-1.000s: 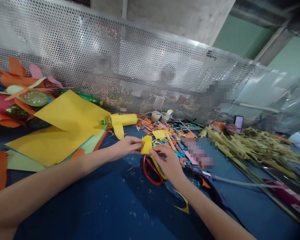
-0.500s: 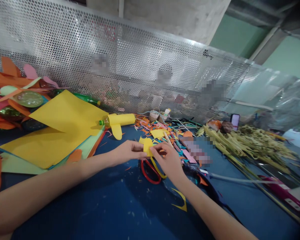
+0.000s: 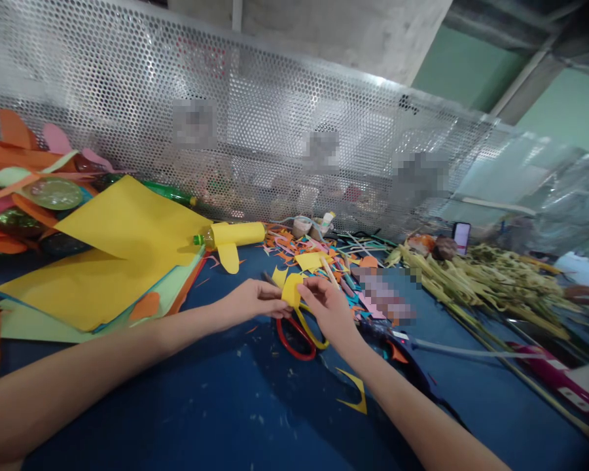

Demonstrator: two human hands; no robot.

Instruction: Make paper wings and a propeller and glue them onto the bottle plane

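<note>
Pinch of left hand [image 3: 255, 299] and right hand [image 3: 328, 306], both nearly closed on yellow paper piece [image 3: 291, 292], now leaning farther right than before.

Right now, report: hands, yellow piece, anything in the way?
Left hand and right hand holding small yellow piece. Scissors lying beneath. Paper scraps beyond.

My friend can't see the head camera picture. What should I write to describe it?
A person's left hand and right hand hold a small yellow paper near scissors on a blue table. Beyond are paper scraps and a yellow-wrapped bottle, with big yellow sheets to the left.
</note>
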